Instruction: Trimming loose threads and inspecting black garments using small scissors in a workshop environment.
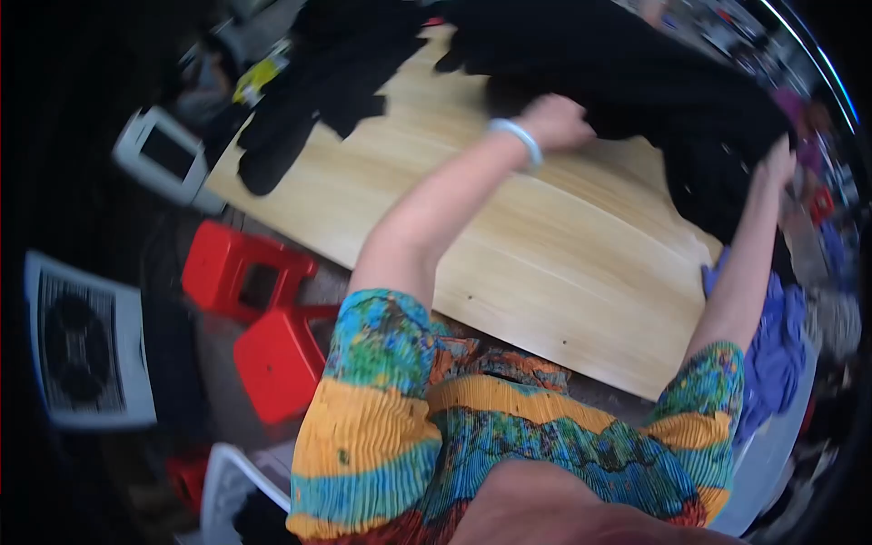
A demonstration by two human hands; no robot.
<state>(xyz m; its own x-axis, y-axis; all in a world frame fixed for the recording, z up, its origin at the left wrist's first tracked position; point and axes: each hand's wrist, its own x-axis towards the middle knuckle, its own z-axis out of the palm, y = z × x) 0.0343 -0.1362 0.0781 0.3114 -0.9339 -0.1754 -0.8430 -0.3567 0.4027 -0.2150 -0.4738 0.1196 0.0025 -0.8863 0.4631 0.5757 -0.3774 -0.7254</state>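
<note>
A large black cloth (627, 59) spreads over the far part of a pale wooden table (545, 254). My left hand (559, 123), with a pale bangle (518, 138) on its wrist, is closed on the near edge of that cloth and slightly blurred. Far to the right, my right hand (777, 165) grips the cloth's right side, which is raised there. Its fingertips are partly hidden by the fabric. More black cloth pieces (341, 91) with ragged edges lie at the table's far left corner, one hanging near the edge.
Red plastic stools (282, 363) stand by the table's left edge. A grey-white machine (163, 154) and a pale fan-like unit (86, 341) are farther left. Blue-purple cloth (772, 341) lies in a light tub (772, 472) at right. A white basket (227, 490) sits lower left.
</note>
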